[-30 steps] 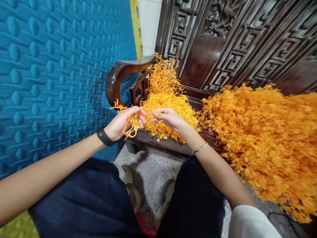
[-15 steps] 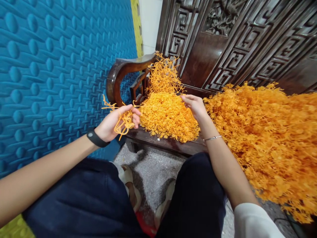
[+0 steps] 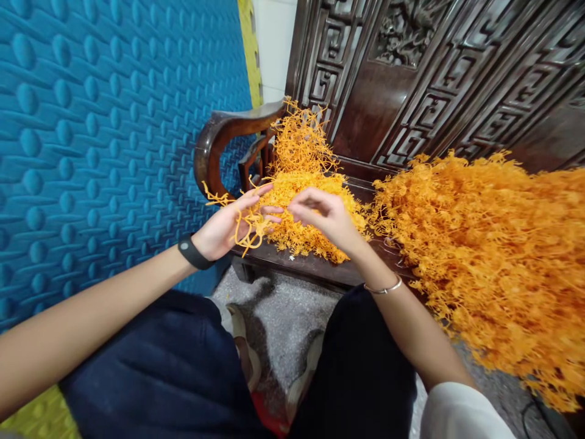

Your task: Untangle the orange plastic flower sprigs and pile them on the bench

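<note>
My left hand (image 3: pixel 228 224) holds a small tangle of orange plastic strands (image 3: pixel 247 227) just in front of the wooden bench's edge, with its fingers curled loosely round them. My right hand (image 3: pixel 325 221) is close beside it, fingertips pinched towards the same tangle; what it grips is too small to name. Behind both hands a small heap of orange strands (image 3: pixel 306 183) lies on the bench seat against the armrest (image 3: pixel 219 143). A far larger heap of orange strands (image 3: pixel 493 250) spreads over the seat to the right.
The dark carved wooden bench back (image 3: pixel 411 79) rises behind the heaps. A blue embossed foam wall (image 3: pixel 100 134) stands on the left. My knees in dark trousers (image 3: pixel 169 366) are below, with grey speckled floor (image 3: pixel 278 317) between them.
My right hand reached out to the small heap half a second ago and has come back beside my left hand. My left hand has kept its tangle and hardly moved.
</note>
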Available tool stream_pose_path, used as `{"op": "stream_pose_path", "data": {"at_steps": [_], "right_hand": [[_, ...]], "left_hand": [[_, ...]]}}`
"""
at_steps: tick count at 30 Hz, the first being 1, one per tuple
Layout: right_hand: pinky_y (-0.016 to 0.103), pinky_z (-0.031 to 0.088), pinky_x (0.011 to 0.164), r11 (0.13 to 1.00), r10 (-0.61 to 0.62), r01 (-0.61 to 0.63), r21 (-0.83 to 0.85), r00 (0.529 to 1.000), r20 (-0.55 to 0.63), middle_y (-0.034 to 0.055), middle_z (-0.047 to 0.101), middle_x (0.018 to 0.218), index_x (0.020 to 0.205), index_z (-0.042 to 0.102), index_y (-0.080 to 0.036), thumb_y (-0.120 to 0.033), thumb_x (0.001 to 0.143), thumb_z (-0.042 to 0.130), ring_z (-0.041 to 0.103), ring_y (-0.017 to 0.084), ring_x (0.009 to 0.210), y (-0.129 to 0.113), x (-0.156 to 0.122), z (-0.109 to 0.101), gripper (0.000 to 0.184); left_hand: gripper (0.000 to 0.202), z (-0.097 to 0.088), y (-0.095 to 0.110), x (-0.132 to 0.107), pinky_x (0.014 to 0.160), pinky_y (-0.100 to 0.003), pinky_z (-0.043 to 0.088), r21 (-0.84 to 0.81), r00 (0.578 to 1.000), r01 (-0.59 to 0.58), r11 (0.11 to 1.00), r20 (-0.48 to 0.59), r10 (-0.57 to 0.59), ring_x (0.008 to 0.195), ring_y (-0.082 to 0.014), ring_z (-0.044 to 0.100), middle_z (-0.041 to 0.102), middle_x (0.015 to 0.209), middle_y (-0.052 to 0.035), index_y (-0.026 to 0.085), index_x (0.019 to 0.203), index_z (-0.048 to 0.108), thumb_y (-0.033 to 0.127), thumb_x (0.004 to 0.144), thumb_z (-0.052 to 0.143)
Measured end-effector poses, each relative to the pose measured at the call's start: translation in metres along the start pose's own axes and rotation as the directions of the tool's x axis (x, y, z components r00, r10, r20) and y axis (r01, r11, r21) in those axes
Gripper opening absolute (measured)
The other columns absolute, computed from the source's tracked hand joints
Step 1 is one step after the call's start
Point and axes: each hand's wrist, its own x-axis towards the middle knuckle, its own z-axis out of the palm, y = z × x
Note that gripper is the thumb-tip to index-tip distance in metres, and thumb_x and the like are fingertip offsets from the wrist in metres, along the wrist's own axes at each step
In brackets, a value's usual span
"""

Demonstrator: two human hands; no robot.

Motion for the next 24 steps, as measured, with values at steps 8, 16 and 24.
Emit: {"op": "stream_pose_path", "data": {"at_steps": [8,16,24], "right_hand": [[0.023,0.033,0.057,0.995,0.077,-0.061,-0.079,0.975,0.207,-0.0017,0.058,0.075,0.075,0.058,-0.016,-0.028,0.079,0.064,0.041,0.007,0.058,0.024,0.003,0.043,0.014],[0.022,0.026,0.051,0.962,0.202,-0.26,0.087,0.888,0.413,-0.0066,0.039,0.052,0.059,0.049,-0.015,-0.028,0.082,0.059,0.034,0.005,0.05,0.017,0.002,0.036,0.028],[0.022,0.029,0.049,0.94,0.235,-0.34,0.028,0.705,0.67,-0.0039,0.048,0.054,0.063,0.056,-0.013,-0.028,0.082,0.058,0.039,0.005,0.049,-0.013,0.0,0.009,0.025]], "left_hand": [[0.028,-0.003,-0.013,0.003,0.059,-0.02,0.049,-0.016,0.993,-0.003,1.0,-0.117,0.001,0.072,-0.0127,0.063,0.068,0.087,-0.0045,0.016,0.107,0.064,0.014,0.085,0.048],[0.023,-0.002,-0.008,-0.007,0.056,-0.021,0.047,-0.141,0.967,-0.072,0.987,-0.252,0.034,0.051,-0.0101,0.053,0.049,0.051,0.0009,0.012,0.068,0.054,0.003,0.083,0.04],[0.027,0.014,-0.001,-0.02,0.046,-0.019,0.039,-0.253,0.975,-0.134,0.958,-0.209,0.082,0.039,-0.0069,0.036,0.033,0.046,0.0054,0.014,0.068,0.051,-0.001,0.083,0.033]]}}
